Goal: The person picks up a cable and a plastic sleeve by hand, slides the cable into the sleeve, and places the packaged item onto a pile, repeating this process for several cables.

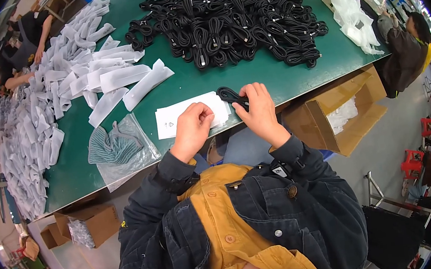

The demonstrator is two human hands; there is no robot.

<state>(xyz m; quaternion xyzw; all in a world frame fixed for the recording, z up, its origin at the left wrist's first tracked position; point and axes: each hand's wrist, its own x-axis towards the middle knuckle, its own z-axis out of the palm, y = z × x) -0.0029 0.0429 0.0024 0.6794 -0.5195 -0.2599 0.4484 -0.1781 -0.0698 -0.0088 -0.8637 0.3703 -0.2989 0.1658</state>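
Note:
A stack of flat white sleeves [166,119] with small printing lies at the table's near edge. Over its right half is my left hand [193,130], fingers curled and thumb against the fingertips; whether a sleeve is pinched there is hidden. My right hand [260,113] grips one end of a coiled black cable [229,94], thumb beneath and fingers over it. That coil rests just right of the stack. Farther back rises a large heap of similar black cables [235,22], bundled in loops with metal plugs showing.
Filled whitish sleeves [109,77] are piled across the left of the green table [188,77]. A clear bag with a striped grey-green cloth [114,145] lies near the front edge. An open cardboard box [324,123] stands below right. Co-workers sit at far left and right.

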